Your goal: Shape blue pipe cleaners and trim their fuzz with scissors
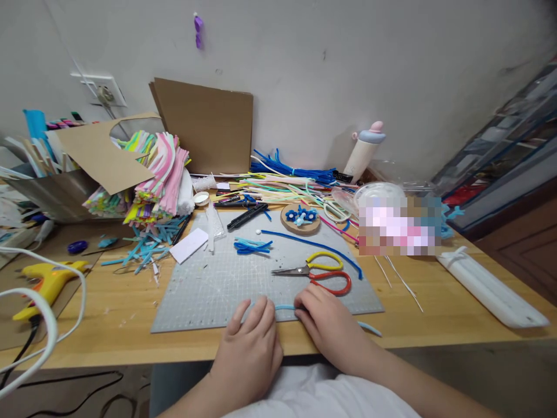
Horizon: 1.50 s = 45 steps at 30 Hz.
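Handling the light blue fuzzy stem (285,307) at the lower centre of the frame, the right hand (324,319) has its thumb and fingertips closed on it. The left hand (251,339) lies with bent fingers where the stem's other stretch disappears; whether it pinches or merely covers it, I cannot tell. A tail shows beyond the right wrist. Working it well probably calls for light fingertip pressure, short movements and a flat stretch against the grey mat (209,305), so the fuzz isn't crushed or the core kinked. The scissors (303,270) lie just beyond the right hand, so watch the knuckles there.

At the left of the frame, a bin (65,200) holds pale sticks (37,158). A small clear bag (221,223) left of centre contains tiny clear beads. The bottle (363,154), upper right, is capped, its contents hidden.
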Each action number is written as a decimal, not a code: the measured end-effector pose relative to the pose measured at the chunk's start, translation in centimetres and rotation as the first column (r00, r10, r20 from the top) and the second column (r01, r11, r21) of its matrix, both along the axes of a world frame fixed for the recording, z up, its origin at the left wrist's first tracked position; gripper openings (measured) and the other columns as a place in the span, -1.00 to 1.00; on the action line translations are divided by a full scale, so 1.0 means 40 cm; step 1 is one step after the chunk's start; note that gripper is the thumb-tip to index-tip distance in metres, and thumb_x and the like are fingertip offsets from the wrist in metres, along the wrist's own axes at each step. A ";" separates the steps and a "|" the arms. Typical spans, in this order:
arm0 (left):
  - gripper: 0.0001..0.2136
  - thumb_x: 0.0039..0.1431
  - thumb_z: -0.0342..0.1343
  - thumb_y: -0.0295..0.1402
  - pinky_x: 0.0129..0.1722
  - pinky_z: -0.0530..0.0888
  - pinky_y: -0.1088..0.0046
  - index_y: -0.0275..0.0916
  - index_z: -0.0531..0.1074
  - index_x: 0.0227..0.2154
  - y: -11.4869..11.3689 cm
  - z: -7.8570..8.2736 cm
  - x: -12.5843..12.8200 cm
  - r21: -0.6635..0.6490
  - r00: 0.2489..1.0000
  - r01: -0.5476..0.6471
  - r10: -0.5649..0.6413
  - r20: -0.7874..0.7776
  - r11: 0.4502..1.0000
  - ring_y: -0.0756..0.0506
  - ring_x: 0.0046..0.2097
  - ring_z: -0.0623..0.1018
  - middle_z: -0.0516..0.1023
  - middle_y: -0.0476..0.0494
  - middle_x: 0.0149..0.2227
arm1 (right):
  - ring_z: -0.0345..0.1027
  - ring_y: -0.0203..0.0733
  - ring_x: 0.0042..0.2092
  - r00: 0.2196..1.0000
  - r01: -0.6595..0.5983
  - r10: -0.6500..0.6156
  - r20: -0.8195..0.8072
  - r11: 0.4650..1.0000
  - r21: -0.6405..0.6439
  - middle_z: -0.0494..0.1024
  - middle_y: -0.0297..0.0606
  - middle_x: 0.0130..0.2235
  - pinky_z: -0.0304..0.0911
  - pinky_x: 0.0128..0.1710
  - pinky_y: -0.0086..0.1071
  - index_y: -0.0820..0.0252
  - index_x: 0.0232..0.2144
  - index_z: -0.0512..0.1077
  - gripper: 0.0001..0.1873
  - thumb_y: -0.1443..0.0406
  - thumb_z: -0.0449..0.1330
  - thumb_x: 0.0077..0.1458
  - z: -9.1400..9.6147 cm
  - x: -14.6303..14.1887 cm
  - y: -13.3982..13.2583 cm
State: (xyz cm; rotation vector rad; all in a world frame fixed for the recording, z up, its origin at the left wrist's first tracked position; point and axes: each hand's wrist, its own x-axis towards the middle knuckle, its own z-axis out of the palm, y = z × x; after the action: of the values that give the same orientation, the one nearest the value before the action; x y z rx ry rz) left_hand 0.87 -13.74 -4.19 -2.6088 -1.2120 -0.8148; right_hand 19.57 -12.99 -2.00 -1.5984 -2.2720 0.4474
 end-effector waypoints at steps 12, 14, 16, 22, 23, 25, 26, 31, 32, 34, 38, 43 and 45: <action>-0.71 0.18 -0.03 -0.39 0.15 -0.01 0.33 -0.09 0.42 -0.06 -0.003 0.020 -0.032 -0.184 0.988 -0.019 0.047 0.146 0.983 -0.08 0.00 0.44 0.57 -0.01 -0.13 | 0.21 -0.17 -0.27 0.998 -0.016 0.015 0.065 1.000 0.025 0.38 -0.26 -0.34 0.13 -0.28 -0.30 0.21 -0.42 0.28 -0.86 0.47 0.00 0.14 -0.008 0.016 0.013; -0.71 0.17 -0.01 -0.38 0.15 -0.01 0.34 -0.09 0.42 -0.05 -0.006 0.014 -0.032 -0.160 0.989 -0.019 0.042 0.143 0.987 -0.08 -0.01 0.45 0.57 -0.02 -0.12 | 0.22 -0.17 -0.27 0.998 -0.028 0.027 0.057 0.999 0.028 0.38 -0.27 -0.34 0.13 -0.27 -0.31 0.21 -0.40 0.30 -0.85 0.48 0.01 0.14 -0.005 0.017 0.015; -0.71 0.16 0.00 -0.39 0.16 -0.02 0.35 -0.11 0.43 -0.06 -0.007 0.008 -0.028 -0.128 0.991 -0.019 0.036 0.131 0.992 -0.07 -0.01 0.46 0.57 -0.03 -0.12 | 0.23 -0.18 -0.27 0.997 -0.049 0.046 0.067 0.998 0.049 0.38 -0.27 -0.34 0.13 -0.26 -0.32 0.20 -0.39 0.31 -0.84 0.50 0.00 0.13 -0.004 0.019 0.013; -0.74 0.14 -0.01 -0.40 0.16 -0.01 0.32 -0.20 0.45 -0.12 -0.001 0.005 -0.010 -0.089 0.997 -0.036 0.042 0.062 0.995 -0.09 -0.02 0.46 0.57 -0.09 -0.16 | 0.25 -0.24 -0.32 0.984 -0.109 0.097 0.152 0.991 0.072 0.37 -0.28 -0.28 0.09 -0.38 -0.40 0.17 -0.30 0.33 -0.83 0.46 -0.02 0.17 0.016 0.038 0.008; -0.74 0.14 -0.02 -0.40 0.15 -0.01 0.32 -0.20 0.45 -0.13 0.001 0.006 -0.007 -0.099 0.997 -0.043 0.048 0.053 0.994 -0.09 -0.02 0.46 0.57 -0.09 -0.17 | 0.26 -0.25 -0.33 0.981 -0.126 0.115 0.154 0.990 0.066 0.36 -0.29 -0.29 0.09 -0.38 -0.41 0.16 -0.31 0.33 -0.83 0.44 -0.03 0.18 0.021 0.043 0.008; -0.75 0.15 -0.04 -0.42 0.14 0.01 0.30 -0.20 0.45 -0.15 0.003 0.007 -0.004 -0.115 0.998 -0.052 0.057 0.041 0.992 -0.10 -0.02 0.45 0.57 -0.09 -0.19 | 0.26 -0.27 -0.33 0.975 -0.172 0.163 0.154 0.984 0.047 0.37 -0.31 -0.31 0.09 -0.37 -0.42 0.16 -0.34 0.33 -0.82 0.44 -0.04 0.19 0.030 0.053 0.008; -0.75 0.16 -0.05 -0.43 0.14 0.01 0.30 -0.20 0.45 -0.15 0.003 0.007 -0.004 -0.118 0.998 -0.054 0.058 0.035 0.992 -0.10 -0.01 0.45 0.57 -0.09 -0.20 | 0.26 -0.27 -0.33 0.970 -0.195 0.187 0.154 0.980 0.036 0.37 -0.32 -0.32 0.08 -0.37 -0.42 0.16 -0.36 0.33 -0.82 0.45 -0.04 0.19 0.033 0.057 0.008; -0.73 0.17 -0.09 -0.45 0.12 0.05 0.30 -0.22 0.46 -0.16 0.003 0.006 -0.004 -0.083 0.999 -0.045 0.046 0.015 0.996 -0.11 -0.04 0.46 0.57 -0.12 -0.18 | 0.24 -0.28 -0.34 0.959 -0.253 0.250 0.131 0.968 0.005 0.38 -0.33 -0.33 0.07 -0.38 -0.43 0.16 -0.38 0.32 -0.85 0.43 -0.01 0.18 0.031 0.067 0.000; -0.73 0.17 -0.09 -0.45 0.11 0.06 0.30 -0.22 0.46 -0.16 0.003 0.006 -0.005 -0.076 0.999 -0.045 0.046 0.014 0.996 -0.11 -0.04 0.46 0.57 -0.12 -0.18 | 0.25 -0.28 -0.34 0.963 -0.246 0.244 0.117 0.969 0.006 0.38 -0.33 -0.33 0.08 -0.37 -0.43 0.16 -0.37 0.32 -0.84 0.43 -0.02 0.18 0.028 0.068 0.001; -0.74 0.17 -0.09 -0.44 0.11 0.06 0.31 -0.23 0.46 -0.16 0.004 0.006 -0.006 -0.073 0.999 -0.046 0.047 0.014 0.996 -0.11 -0.05 0.46 0.57 -0.12 -0.18 | 0.25 -0.28 -0.32 0.969 -0.232 0.230 0.088 0.973 0.012 0.38 -0.31 -0.33 0.10 -0.34 -0.44 0.18 -0.37 0.32 -0.83 0.44 -0.03 0.18 0.021 0.070 0.005; -0.74 0.16 -0.08 -0.45 0.11 0.06 0.31 -0.23 0.46 -0.16 0.004 0.001 -0.010 -0.085 0.999 -0.050 0.051 0.011 0.995 -0.11 -0.04 0.45 0.56 -0.11 -0.18 | 0.26 -0.29 -0.32 0.973 -0.227 0.226 0.051 0.974 0.015 0.39 -0.30 -0.33 0.11 -0.33 -0.45 0.18 -0.36 0.32 -0.82 0.46 -0.05 0.18 0.008 0.075 0.017; -0.77 0.16 -0.02 -0.41 0.14 0.01 0.33 -0.16 0.44 -0.15 0.003 0.014 -0.012 -0.141 0.997 -0.036 0.044 0.056 0.989 -0.08 -0.01 0.45 0.56 -0.05 -0.18 | 0.27 -0.29 -0.32 0.968 -0.249 0.246 0.049 0.968 0.043 0.40 -0.30 -0.34 0.09 -0.38 -0.45 0.18 -0.37 0.34 -0.83 0.40 -0.04 0.20 0.003 0.080 0.024; -0.80 0.16 0.00 -0.37 0.16 -0.02 0.29 -0.12 0.45 -0.18 0.005 0.032 -0.017 -0.179 0.995 -0.026 0.042 0.087 0.984 -0.08 0.00 0.44 0.56 -0.01 -0.20 | 0.27 -0.29 -0.32 0.965 -0.259 0.256 0.061 0.965 0.049 0.41 -0.30 -0.34 0.09 -0.38 -0.45 0.17 -0.37 0.35 -0.81 0.38 -0.04 0.21 0.007 0.079 0.024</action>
State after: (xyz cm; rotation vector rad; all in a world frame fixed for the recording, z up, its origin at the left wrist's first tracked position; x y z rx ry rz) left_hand 0.21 -13.54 -2.91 -2.7069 -1.4111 -0.8650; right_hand 22.74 -12.05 -1.72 -1.3082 -2.5226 0.4023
